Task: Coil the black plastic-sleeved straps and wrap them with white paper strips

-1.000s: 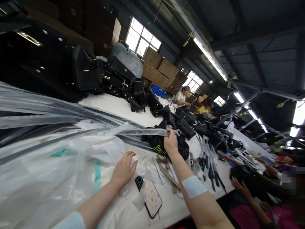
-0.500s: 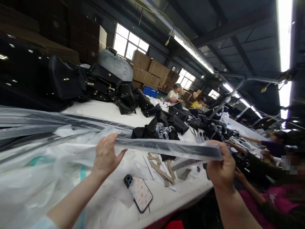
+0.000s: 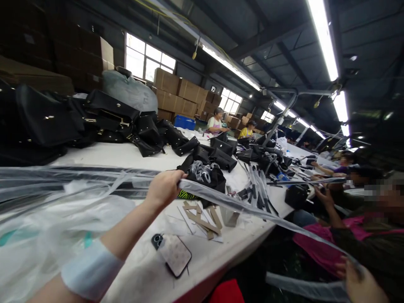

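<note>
My left hand point(image 3: 166, 187) is closed around a long dark strap point(image 3: 236, 205) in a clear plastic sleeve, above the white table. The strap slants down to the right into my right hand point(image 3: 364, 284), whose fingers are closed on it at the lower right, beyond the table edge. A loose end of the sleeve hangs to the left of that hand. Leftward from my left hand, more plastic-sleeved straps point(image 3: 72, 174) lie across the table. Below my left hand are a phone point(image 3: 175, 254) in a patterned case and some brown and white strips point(image 3: 202, 223).
Black handbags point(image 3: 113, 109) are heaped along the far side. Crumpled clear plastic point(image 3: 63, 231) covers the near left. More sleeved straps point(image 3: 260, 189) lie at the middle right. A co-worker in a pink garment point(image 3: 315, 246) sits close on the right. Cardboard boxes point(image 3: 176, 92) are stacked behind.
My right hand has moved down and right, drawing the strap out longer. My left hand has gone from open fingers to a closed grip on it. The view has turned slightly right.
</note>
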Demonstrator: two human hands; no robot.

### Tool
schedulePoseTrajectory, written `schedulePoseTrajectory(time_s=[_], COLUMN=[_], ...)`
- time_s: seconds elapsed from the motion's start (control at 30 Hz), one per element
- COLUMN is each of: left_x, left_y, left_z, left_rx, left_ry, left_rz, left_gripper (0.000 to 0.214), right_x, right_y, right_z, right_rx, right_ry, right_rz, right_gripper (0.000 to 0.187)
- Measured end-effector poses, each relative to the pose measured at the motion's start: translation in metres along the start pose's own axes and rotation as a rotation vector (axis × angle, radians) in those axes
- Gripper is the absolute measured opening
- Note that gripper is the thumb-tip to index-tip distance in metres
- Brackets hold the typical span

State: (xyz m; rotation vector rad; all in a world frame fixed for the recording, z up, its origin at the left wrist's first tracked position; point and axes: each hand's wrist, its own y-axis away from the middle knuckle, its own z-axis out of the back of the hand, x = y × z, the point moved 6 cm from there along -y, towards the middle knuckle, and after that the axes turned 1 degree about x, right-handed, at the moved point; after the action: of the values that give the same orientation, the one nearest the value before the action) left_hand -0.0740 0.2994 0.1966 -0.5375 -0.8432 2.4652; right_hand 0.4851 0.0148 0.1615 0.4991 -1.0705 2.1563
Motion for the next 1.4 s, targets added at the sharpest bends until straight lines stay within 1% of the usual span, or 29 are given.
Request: schedulePoseTrajectory(time_s=[0.03, 0.07, 0.1, 0.13, 0.17, 0.2, 0.23, 0.27, 0.3, 0.33, 0.37, 0.4, 0.43, 0.47, 0.5, 0.53, 0.57, 0.67, 0.7, 0.73, 0.77, 0.83, 0.9, 0.97, 1.03, 1.13, 1.23, 1.3, 1.4], left_x=[-0.031, -0.065, -0.1, -0.136, -0.171, -0.203, -0.231, -0.255, -0.271, -0.282, -0.287, -0.285, -0.279, -0.268, -0.255, -0.24, -0.224, -0.186, -0.177, -0.172, -0.169, -0.173, -0.184, -0.194, -0.193, -0.175, -0.156, -0.154, -0.161], left_y=[-0.001, 0.0, 0.004, 0.011, 0.021, 0.034, 0.049, 0.064, 0.078, 0.09, 0.1, 0.107, 0.113, 0.116, 0.12, 0.124, 0.129, 0.15, 0.156, 0.16, 0.163, 0.166, 0.166, 0.166, 0.166, 0.172, 0.18, 0.183, 0.183], left_z=[-0.005, -0.014, -0.026, -0.038, -0.049, -0.06, -0.068, -0.075, -0.081, -0.086, -0.09, -0.093, -0.097, -0.1, -0.104, -0.108, -0.111, -0.117, -0.118, -0.119, -0.12, -0.122, -0.122, -0.123, -0.126, -0.133, -0.139, -0.142, -0.145], left_rx=[0.041, 0.111, 0.186, 0.261, 0.33, 0.382, 0.424, 0.465, 0.502, 0.536, 0.573, 0.62, 0.682, 0.763, 0.872, 1.011, 1.165, 1.645, 1.765, 1.85, 1.9, 1.933, 1.929, 1.925, 1.938, 2.043, 2.135, 2.145, 2.119], left_ry=[0.037, 0.075, 0.105, 0.131, 0.16, 0.194, 0.235, 0.276, 0.314, 0.345, 0.371, 0.398, 0.434, 0.486, 0.554, 0.636, 0.725, 0.946, 0.987, 1.016, 1.037, 1.074, 1.121, 1.158, 1.186, 1.19, 1.186, 1.194, 1.228], left_rz=[-0.068, -0.145, -0.221, -0.313, -0.412, -0.505, -0.59, -0.656, -0.703, -0.732, -0.742, -0.732, -0.702, -0.656, -0.597, -0.525, -0.452, -0.281, -0.241, -0.208, -0.182, -0.149, -0.144, -0.159, -0.172, -0.154, -0.037, 0.025, 0.053], left_gripper=[0.016, 0.014, 0.013, 0.012, 0.012, 0.011, 0.01, 0.009, 0.009, 0.009, 0.008, 0.007, 0.008, 0.012, 0.019, 0.029, 0.033, 0.03, 0.029, 0.03, 0.032, 0.035, 0.036, 0.035, 0.031, 0.031, 0.036, 0.036, 0.036], right_x=[-0.005, -0.001, 0.013, 0.036, 0.061, 0.085, 0.107, 0.123, 0.131, 0.132, 0.126, 0.116, 0.103, 0.088, 0.072, 0.057, 0.042, 0.01, 0.005, 0.004, 0.008, 0.026, 0.052, 0.074, 0.086, 0.088, 0.087, 0.09, 0.098], right_y=[0.011, 0.026, 0.044, 0.065, 0.088, 0.111, 0.134, 0.155, 0.171, 0.184, 0.193, 0.197, 0.198, 0.196, 0.193, 0.187, 0.182, 0.171, 0.171, 0.173, 0.178, 0.192, 0.205, 0.213, 0.217, 0.214, 0.212, 0.212, 0.213], right_z=[0.0, -0.003, -0.006, -0.013, -0.024, -0.038, -0.055, -0.069, -0.08, -0.087, -0.09, -0.088, -0.083, -0.074, -0.064, -0.053, -0.043, -0.022, -0.02, -0.022, -0.026, -0.042, -0.061, -0.079, -0.09, -0.096, -0.1, -0.105, -0.113], right_rx=[0.022, 0.047, 0.06, 0.115, 0.222, 0.365, 0.563, 0.751, 0.886, 1.006, 1.086, 1.133, 1.157, 1.162, 1.158, 1.149, 1.142, 1.165, 1.199, 1.253, 1.324, 1.479, 1.576, 1.607, 1.615, 1.62, 1.65, 1.66, 1.644], right_ry=[0.117, 0.187, 0.178, 0.057, -0.1, -0.232, -0.337, -0.429, -0.475, -0.502, -0.503, -0.484, -0.46, -0.437, -0.412, -0.388, -0.363, -0.294, -0.279, -0.282, -0.301, -0.37, -0.412, -0.39, -0.346, -0.326, -0.329, -0.329, -0.335], right_rz=[-0.024, -0.028, 0.023, 0.128, 0.2, 0.235, 0.246, 0.221, 0.152, 0.071, -0.012, -0.08, -0.126, -0.146, -0.151, -0.152, -0.159, -0.211, -0.241, -0.273, -0.3, -0.325, -0.297, -0.235, -0.187, -0.187, -0.2, -0.195, -0.185], right_gripper=[0.008, 0.021, 0.04, 0.055, 0.059, 0.056, 0.052, 0.051, 0.049, 0.049, 0.049, 0.048, 0.046, 0.043, 0.04, 0.038, 0.038, 0.04, 0.04, 0.041, 0.042, 0.049, 0.052, 0.047, 0.046, 0.049, 0.049, 0.048, 0.049])
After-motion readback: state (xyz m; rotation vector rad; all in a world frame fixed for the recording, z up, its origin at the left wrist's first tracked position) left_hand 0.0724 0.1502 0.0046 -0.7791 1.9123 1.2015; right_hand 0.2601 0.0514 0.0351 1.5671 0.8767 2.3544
